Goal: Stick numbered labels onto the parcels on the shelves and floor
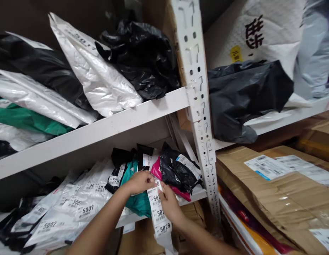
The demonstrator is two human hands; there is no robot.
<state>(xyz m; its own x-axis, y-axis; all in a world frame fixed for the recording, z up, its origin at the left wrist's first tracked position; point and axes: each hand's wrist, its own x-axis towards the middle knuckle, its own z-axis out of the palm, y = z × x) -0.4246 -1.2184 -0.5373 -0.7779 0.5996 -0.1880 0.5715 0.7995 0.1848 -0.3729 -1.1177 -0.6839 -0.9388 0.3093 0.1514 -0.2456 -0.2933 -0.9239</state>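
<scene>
A strip of number labels (161, 228) hangs in front of the lower shelf (188, 198), stretched between the two hands at its upper end and trailing down past the bottom edge of the view. "5029" reads clearly on it; the numbers above are partly covered by fingers. The left hand (139, 182) has its grip pinched at the strip's top end, thumb and forefinger together. The right hand (169, 203) has its grip on the strip's right edge just below, thumb lying across the printed face.

Right behind the hands, on the lower shelf, lie a teal bag (136, 205), a pink bag (157, 169) partly under dark packages, and a black package (180, 168) with a white label. Left of the teal bag, a black parcel (115, 180) bears a label that begins "501". Farther left, white packages (74, 212) overlap in a row, with labels such as "5007" and "5002".

A perforated white post (198, 106) rises to the right of these parcels. Beyond it are taped cardboard boxes (276, 191), with a dark grey bag (246, 95) on the shelf above them. On the upper left shelf (95, 138), a white bag (92, 71) leans beside a crumpled black bag (143, 53).
</scene>
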